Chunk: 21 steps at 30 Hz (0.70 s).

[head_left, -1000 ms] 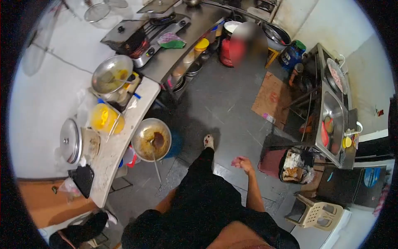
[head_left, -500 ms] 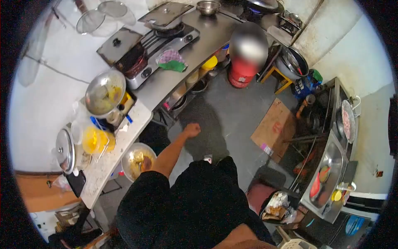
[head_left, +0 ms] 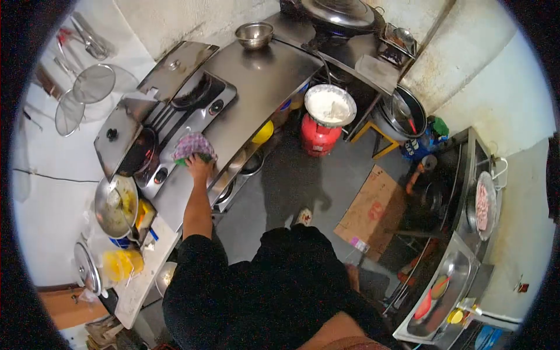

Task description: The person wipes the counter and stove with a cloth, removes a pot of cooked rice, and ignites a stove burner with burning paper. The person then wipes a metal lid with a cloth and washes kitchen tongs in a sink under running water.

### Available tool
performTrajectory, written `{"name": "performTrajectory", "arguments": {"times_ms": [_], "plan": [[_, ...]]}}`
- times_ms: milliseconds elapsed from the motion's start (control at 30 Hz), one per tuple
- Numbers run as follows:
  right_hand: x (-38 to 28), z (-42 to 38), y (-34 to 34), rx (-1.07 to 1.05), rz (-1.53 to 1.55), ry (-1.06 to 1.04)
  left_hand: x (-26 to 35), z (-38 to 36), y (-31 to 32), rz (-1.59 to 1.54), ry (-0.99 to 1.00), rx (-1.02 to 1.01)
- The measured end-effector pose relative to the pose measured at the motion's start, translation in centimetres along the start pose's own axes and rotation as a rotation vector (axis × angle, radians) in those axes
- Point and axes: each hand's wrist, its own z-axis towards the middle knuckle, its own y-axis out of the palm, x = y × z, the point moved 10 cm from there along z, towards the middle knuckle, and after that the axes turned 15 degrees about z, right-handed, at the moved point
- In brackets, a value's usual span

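My left hand [head_left: 200,167] reaches to the steel counter's edge, its fingers closing over a crumpled purple-checked and green cloth [head_left: 192,146]. The cloth lies against the front of a two-burner gas stove [head_left: 195,119], between the two knobs. Some of my fingertips are hidden in its folds. Of my right hand [head_left: 353,277] only a small piece of skin shows beside my dark clothing; its fingers cannot be made out. Near the left arm, a metal wok [head_left: 116,207] with yellow residue stands at the counter's end.
A bowl of white powder [head_left: 330,105] rests on a red gas cylinder [head_left: 322,137]. Flattened cardboard [head_left: 373,213] lies on the floor. The sink [head_left: 452,280] is at right, near a pan of pinkish meat [head_left: 482,204]. A steel bowl [head_left: 254,36] sits on the far counter.
My left hand has gone from hanging over the floor to the cloth on the stove front. The view has shifted forward, closer to the stove. The cloth keeps its place between the knobs.
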Motion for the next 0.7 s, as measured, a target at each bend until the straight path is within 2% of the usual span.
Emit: {"name": "performTrajectory", "arguments": {"times_ms": [100,167,200,267,333,367,400,433,467,500,567,600,700], "plan": [[-7.5,3.2,-0.3,-0.010,-0.074,0.043,-0.8,1.9,4.4,-0.035,0.043,0.036],[-13.1,5.0,-0.1,-0.017,-0.120,0.082,-0.6,2.9,4.2,0.037,0.058,0.206],[-18.5,3.4,2.1,-0.032,-0.062,0.008,-0.6,2.8,3.5,0.041,0.020,0.185],[-23.1,4.3,3.3,0.052,0.042,0.078,0.4,3.1,-1.0,-0.642,-0.124,0.239],[-25.7,4.7,9.0,-0.896,0.544,0.319,5.4,4.3,-2.3,-0.801,-0.004,0.369],[-27.1,5.0,9.6,-0.884,0.531,0.347,8.6,3.9,-4.2,-0.682,-0.058,0.373],[-28.5,7.0,8.4,-0.581,0.197,0.195,12.9,4.0,-5.6,-0.745,0.024,0.329],[-30.6,8.0,6.2,-0.271,-0.132,0.040,17.9,4.6,-4.6,-0.738,0.136,0.163],[-30.4,10.6,6.3,-0.262,-0.139,0.047,21.8,5.7,-3.4,-0.737,0.257,0.004],[-31.8,10.8,7.5,-0.220,-0.163,0.049,23.3,7.4,-3.2,-0.757,0.262,0.006],[-34.8,10.4,10.0,-0.221,-0.115,0.061,29.3,7.1,-4.4,-0.240,0.364,0.306],[-36.6,9.6,12.0,-0.228,-0.078,0.060,31.8,8.0,-2.3,-0.217,0.406,0.212],[-39.5,8.4,16.3,-0.362,0.190,0.155,38.5,11.6,-2.5,-0.215,0.437,0.236]]}}
